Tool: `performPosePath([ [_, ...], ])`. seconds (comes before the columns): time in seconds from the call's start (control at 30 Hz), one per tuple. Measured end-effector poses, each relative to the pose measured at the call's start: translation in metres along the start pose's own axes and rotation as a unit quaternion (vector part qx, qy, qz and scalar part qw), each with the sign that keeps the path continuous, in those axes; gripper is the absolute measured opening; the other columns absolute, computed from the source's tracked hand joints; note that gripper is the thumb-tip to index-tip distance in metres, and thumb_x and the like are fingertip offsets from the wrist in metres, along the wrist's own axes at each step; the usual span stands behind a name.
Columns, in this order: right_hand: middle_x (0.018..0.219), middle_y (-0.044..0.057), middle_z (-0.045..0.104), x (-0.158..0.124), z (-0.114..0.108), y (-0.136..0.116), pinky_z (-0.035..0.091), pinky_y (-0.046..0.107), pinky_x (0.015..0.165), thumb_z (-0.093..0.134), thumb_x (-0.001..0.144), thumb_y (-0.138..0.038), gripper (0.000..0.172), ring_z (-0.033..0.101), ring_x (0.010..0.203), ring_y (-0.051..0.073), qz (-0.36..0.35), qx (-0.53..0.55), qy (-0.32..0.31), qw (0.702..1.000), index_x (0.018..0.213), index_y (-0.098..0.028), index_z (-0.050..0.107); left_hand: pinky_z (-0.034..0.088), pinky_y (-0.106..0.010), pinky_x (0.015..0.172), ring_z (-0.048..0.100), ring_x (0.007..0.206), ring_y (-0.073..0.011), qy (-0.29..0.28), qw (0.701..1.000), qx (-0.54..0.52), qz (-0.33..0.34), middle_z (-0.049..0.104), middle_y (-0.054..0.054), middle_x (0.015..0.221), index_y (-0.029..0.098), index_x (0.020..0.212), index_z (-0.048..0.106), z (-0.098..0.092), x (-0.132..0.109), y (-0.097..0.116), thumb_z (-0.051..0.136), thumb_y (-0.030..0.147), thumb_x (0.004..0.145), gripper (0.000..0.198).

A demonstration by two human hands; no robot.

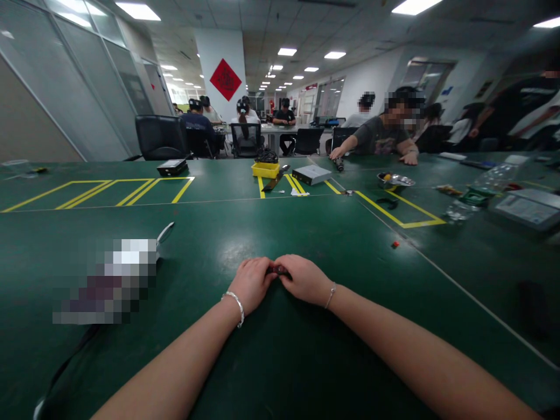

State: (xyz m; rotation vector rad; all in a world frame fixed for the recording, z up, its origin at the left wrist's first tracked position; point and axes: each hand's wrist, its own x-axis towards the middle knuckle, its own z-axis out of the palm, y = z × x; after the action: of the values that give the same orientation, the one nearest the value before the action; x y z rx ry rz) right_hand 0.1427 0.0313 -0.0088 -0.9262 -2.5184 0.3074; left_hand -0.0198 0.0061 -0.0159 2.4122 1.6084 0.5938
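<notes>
Both of my hands meet over the middle of the green table [280, 350], fingertips almost touching. Between them is a small dark reddish-brown object [279, 270], mostly covered by my fingers, so its kind cannot be made out. My left hand [251, 286], with a silver bangle at the wrist, pinches its left end. From the other side my right hand [305, 280], wearing a thin bracelet, closes its thumb and fingers on the right end.
At left lies a pixelated object [126, 268] with a cord. Farther back are a black box [172, 168], a yellow tray [265, 170], a grey box [312, 174] and a metal dish [395, 181]. A plastic bottle [485, 186] lies right; a co-worker [380, 137] sits opposite.
</notes>
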Motion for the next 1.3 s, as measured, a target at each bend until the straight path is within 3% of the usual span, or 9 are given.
performPosePath([
  [0.1, 0.095, 0.003, 0.058, 0.000, -0.017, 0.012, 0.039, 0.026, 0.081, 0.046, 0.073, -0.015, 0.034, 0.051, 0.087, 0.015, 0.013, -0.017, -0.008, 1.000, 0.106, -0.019, 0.050, 0.037, -0.036, 0.086, 0.053, 0.091, -0.0188, -0.006, 1.000, -0.012, -0.001, 0.061, -0.002, 0.092, 0.021, 0.092, 0.053, -0.002, 0.000, 0.000, 0.044, 0.026, 0.082, 0.014],
  [0.23, 0.111, 0.013, 0.051, -0.015, -0.051, 0.061, 0.031, 0.033, 0.092, 0.042, 0.077, -0.020, 0.039, 0.043, 0.104, 0.022, 0.159, -0.153, 0.027, 0.975, 0.115, -0.013, 0.047, 0.038, -0.034, 0.085, 0.054, 0.090, -0.0184, -0.010, 0.999, -0.034, -0.005, 0.062, -0.002, 0.092, 0.023, 0.093, 0.054, -0.007, 0.001, 0.001, 0.041, 0.028, 0.083, 0.018],
  [0.43, 0.127, 0.021, 0.034, -0.066, -0.092, 0.149, 0.033, 0.051, 0.084, 0.036, 0.079, -0.027, 0.046, 0.031, 0.116, 0.038, 0.516, -0.270, 0.046, 0.812, 0.124, -0.016, 0.042, 0.039, -0.033, 0.084, 0.055, 0.090, -0.0179, -0.011, 0.999, -0.044, 0.001, 0.063, -0.001, 0.092, 0.023, 0.094, 0.056, -0.008, 0.001, 0.001, 0.041, 0.030, 0.083, 0.020],
  [0.57, 0.112, 0.022, 0.049, -0.079, -0.097, 0.168, 0.040, 0.044, 0.078, 0.035, 0.077, -0.019, 0.041, 0.046, 0.104, 0.032, 0.553, -0.256, -0.029, 0.793, 0.112, -0.010, 0.054, 0.040, -0.032, 0.084, 0.055, 0.091, -0.0177, -0.007, 0.998, -0.056, 0.006, 0.063, -0.001, 0.095, 0.023, 0.096, 0.057, -0.008, 0.002, -0.001, 0.039, 0.032, 0.084, 0.024],
  [0.8, 0.101, 0.027, 0.052, -0.063, -0.093, 0.144, 0.037, 0.046, 0.081, 0.036, 0.072, -0.005, 0.032, 0.047, 0.102, 0.032, 0.505, -0.181, 0.042, 0.843, 0.088, -0.002, 0.063, 0.040, -0.032, 0.087, 0.055, 0.094, -0.0179, -0.014, 0.997, -0.073, -0.023, 0.063, -0.002, 0.099, 0.023, 0.099, 0.058, -0.009, 0.002, 0.000, 0.038, 0.034, 0.084, 0.028],
  [1.03, 0.084, 0.007, 0.063, -0.019, -0.057, 0.091, 0.047, 0.028, 0.076, 0.044, 0.076, -0.011, 0.020, 0.059, 0.076, 0.013, 0.418, 0.098, 0.039, 0.902, 0.086, -0.016, 0.061, 0.042, -0.031, 0.084, 0.056, 0.091, -0.0172, 0.008, 0.994, -0.097, -0.052, 0.063, -0.001, 0.097, 0.023, 0.100, 0.057, -0.007, 0.002, -0.002, 0.043, 0.031, 0.081, 0.025],
  [1.1, 0.079, 0.006, 0.062, -0.008, -0.041, 0.071, 0.048, 0.027, 0.076, 0.047, 0.073, -0.007, 0.015, 0.059, 0.072, 0.010, 0.403, 0.332, 0.039, 0.852, 0.080, -0.014, 0.059, 0.043, -0.030, 0.081, 0.056, 0.089, -0.0163, 0.017, 0.992, -0.112, -0.064, 0.063, -0.001, 0.094, 0.022, 0.099, 0.057, -0.008, 0.002, -0.002, 0.043, 0.029, 0.081, 0.024],
  [1.17, 0.078, 0.006, 0.062, -0.002, -0.028, 0.052, 0.046, 0.028, 0.082, 0.048, 0.070, -0.002, 0.015, 0.059, 0.074, 0.010, 0.374, 0.531, 0.044, 0.759, 0.074, -0.013, 0.058, 0.044, -0.029, 0.080, 0.057, 0.086, -0.0153, 0.022, 0.989, -0.127, -0.069, 0.063, -0.001, 0.091, 0.021, 0.098, 0.057, -0.009, 0.001, 0.000, 0.043, 0.028, 0.080, 0.024],
  [1.3, 0.078, 0.005, 0.062, 0.001, -0.018, 0.030, 0.042, 0.027, 0.089, 0.049, 0.063, 0.004, 0.021, 0.059, 0.076, 0.009, 0.349, 0.646, 0.028, 0.679, 0.072, -0.012, 0.060, 0.044, -0.027, 0.076, 0.058, 0.082, -0.0141, 0.029, 0.986, -0.146, -0.074, 0.063, -0.001, 0.087, 0.020, 0.096, 0.056, -0.010, 0.001, 0.002, 0.044, 0.027, 0.079, 0.022],
])
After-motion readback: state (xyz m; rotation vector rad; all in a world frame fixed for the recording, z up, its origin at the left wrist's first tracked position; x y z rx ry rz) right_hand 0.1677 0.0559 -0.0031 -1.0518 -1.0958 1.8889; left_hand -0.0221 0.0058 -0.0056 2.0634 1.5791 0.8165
